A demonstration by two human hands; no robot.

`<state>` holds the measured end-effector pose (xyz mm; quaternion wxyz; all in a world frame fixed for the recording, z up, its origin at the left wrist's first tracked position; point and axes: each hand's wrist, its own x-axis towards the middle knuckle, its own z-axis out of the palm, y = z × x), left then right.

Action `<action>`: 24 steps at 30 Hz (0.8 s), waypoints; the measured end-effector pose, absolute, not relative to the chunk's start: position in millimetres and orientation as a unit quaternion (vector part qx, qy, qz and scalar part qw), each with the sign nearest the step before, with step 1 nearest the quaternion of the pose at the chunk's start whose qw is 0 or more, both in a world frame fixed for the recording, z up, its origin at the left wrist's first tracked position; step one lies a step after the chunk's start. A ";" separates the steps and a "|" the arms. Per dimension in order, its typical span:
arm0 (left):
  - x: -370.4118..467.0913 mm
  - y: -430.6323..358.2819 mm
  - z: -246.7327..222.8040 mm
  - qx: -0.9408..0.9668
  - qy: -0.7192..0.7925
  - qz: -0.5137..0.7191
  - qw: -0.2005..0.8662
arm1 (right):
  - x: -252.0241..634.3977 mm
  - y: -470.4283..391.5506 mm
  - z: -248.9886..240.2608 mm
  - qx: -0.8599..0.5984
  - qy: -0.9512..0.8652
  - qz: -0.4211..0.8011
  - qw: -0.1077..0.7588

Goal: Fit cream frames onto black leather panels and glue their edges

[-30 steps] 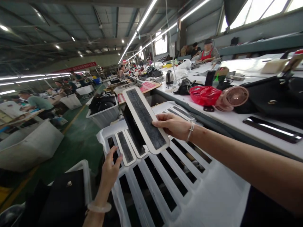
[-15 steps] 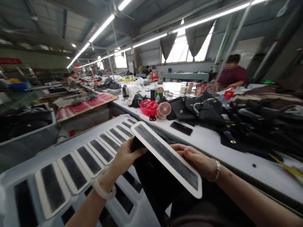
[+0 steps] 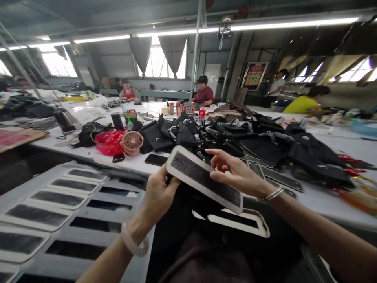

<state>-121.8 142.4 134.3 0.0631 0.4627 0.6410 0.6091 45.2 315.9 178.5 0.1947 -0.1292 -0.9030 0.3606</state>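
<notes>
My left hand (image 3: pixel 160 192) grips the upper left end of a long black panel with a white border (image 3: pixel 203 179), thumb on the near edge. The panel has rounded corners and slants down to the right; black material hangs below it. Over its right half is my right hand (image 3: pixel 232 171), fingers apart and bent, the thumb at the panel's face; whether it touches I cannot tell. Beneath the panel a second white-bordered black piece (image 3: pixel 259 232) lies in dark material near my lap. Several similar white-bordered panels (image 3: pixel 59 199) lie in a row on the sheet at left.
Black bags (image 3: pixel 188 133) with wrapped handles are heaped across the white table. A phone (image 3: pixel 156 159), a pink fan (image 3: pixel 132 142) and a red plastic bag (image 3: pixel 108 142) sit near its front edge. Dark narrow panels (image 3: pixel 88 224) lie at left. Several people work beyond.
My view has swung right. The right hand has moved from the panel's far edge to above its face, with fingers spread. The left hand keeps its hold, and the second bordered piece now shows below.
</notes>
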 end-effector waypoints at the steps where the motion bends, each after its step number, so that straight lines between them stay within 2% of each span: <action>1: -114.9 153.2 134.2 0.459 0.635 0.618 0.067 | 52.6 320.1 175.6 -0.132 -0.914 0.336 0.184; 5: -93.3 189.7 136.3 0.485 0.594 0.638 0.073 | 73.0 328.3 168.0 -0.144 -0.943 0.230 0.194; 10: -89.2 210.8 134.1 0.565 0.595 0.571 0.023 | 97.4 346.5 164.7 -0.135 -0.951 0.145 0.238; 13: -100.0 213.3 111.7 0.522 0.576 0.628 0.043 | 112.9 358.3 153.6 -0.157 -0.946 0.112 0.259; 16: -113.2 210.7 60.7 0.383 0.584 0.702 0.144 | 123.5 365.0 136.3 -0.187 -0.934 0.128 0.275; 18: -115.9 206.5 15.7 0.224 0.583 0.735 0.266 | 126.9 366.4 123.9 -0.202 -0.927 0.133 0.286; 21: -102.9 198.3 -45.8 0.107 0.590 0.719 0.352 | 128.1 365.6 106.8 -0.206 -0.921 0.120 0.309; 24: -75.1 192.6 -78.3 0.013 0.554 0.699 0.452 | 127.3 364.5 92.6 -0.207 -0.920 0.099 0.317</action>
